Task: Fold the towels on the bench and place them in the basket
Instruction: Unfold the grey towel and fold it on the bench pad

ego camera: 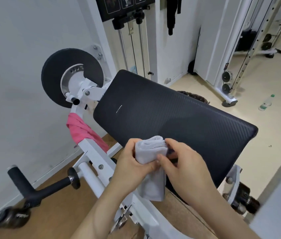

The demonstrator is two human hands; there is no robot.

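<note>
Holding grey towel (149,149), left hand (131,161) and right hand (186,161), basket (196,98) contents hidden

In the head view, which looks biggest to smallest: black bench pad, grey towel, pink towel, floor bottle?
1. black bench pad, by far.
2 and 3. grey towel and pink towel look about alike; not ranked.
4. bottle, smallest, though farthest from the camera.
</note>
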